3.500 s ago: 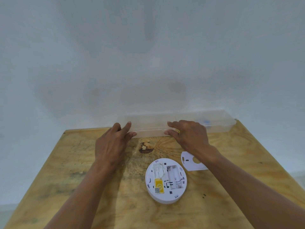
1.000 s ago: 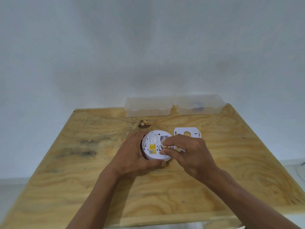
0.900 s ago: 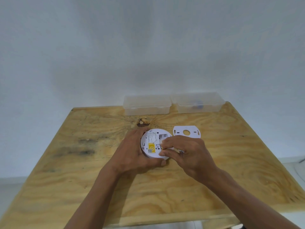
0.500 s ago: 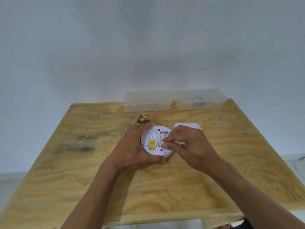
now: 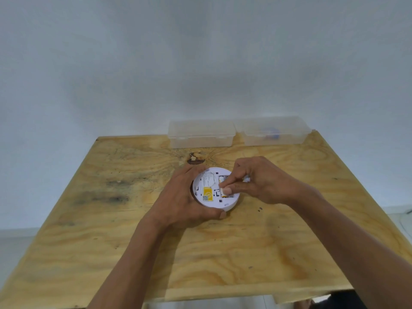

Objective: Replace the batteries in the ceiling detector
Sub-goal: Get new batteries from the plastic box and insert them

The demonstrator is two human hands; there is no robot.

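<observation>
Detector (image 5: 211, 190), a round white disc, is lying back-up near the middle of the wooden surface (image 5: 111, 230), its yellow label (image 5: 207, 194) facing the camera. The person's left hand (image 5: 178, 201) is cupping its left and near rim, the grip curling round the housing with the thumb at the near edge. The right hand (image 5: 256, 181) is reaching in from the right, its grip narrow, thumb and forefinger pinching a small battery (image 5: 221, 181) at the open compartment. Whether the battery is seated cannot be told. Two clear plastic boxes (image 5: 201, 134) are sitting side by side at the far edge, the right one holding something blue (image 5: 270, 132).
</observation>
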